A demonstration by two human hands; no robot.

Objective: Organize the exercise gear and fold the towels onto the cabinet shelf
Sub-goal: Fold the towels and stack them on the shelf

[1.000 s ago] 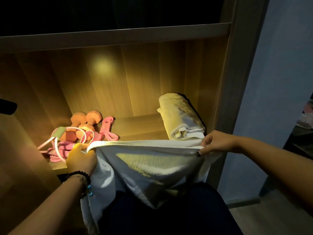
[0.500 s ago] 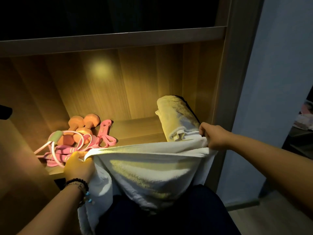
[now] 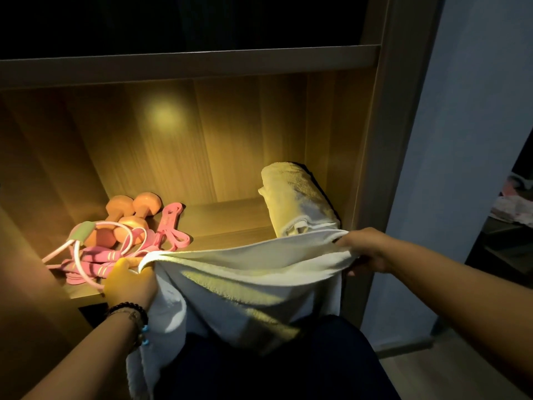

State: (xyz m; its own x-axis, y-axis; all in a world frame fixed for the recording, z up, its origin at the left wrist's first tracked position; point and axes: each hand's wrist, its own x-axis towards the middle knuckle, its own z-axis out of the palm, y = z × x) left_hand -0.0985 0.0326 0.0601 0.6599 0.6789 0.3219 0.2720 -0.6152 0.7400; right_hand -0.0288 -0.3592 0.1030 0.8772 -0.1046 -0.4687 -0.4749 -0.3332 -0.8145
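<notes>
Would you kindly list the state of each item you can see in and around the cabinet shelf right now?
White towel: unfolded, stretched between both hands, sagging in front of the shelf.
Rolled towel: rolled up, lying at the shelf's right end.
Dumbbells: lying together at the left.
Jump rope: loosely tangled beside the dumbbells.
Left hand: gripping the towel's left corner.
Right hand: gripping its right corner.

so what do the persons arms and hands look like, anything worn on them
Both forearms are bare, with no sleeves in view. The left hand has a bracelet of dark round beads at the wrist, with a thinner band beside it carrying small blue beads. The right hand and its wrist show no jewellery, watch or glove. No rings can be made out in the dim light.
</notes>
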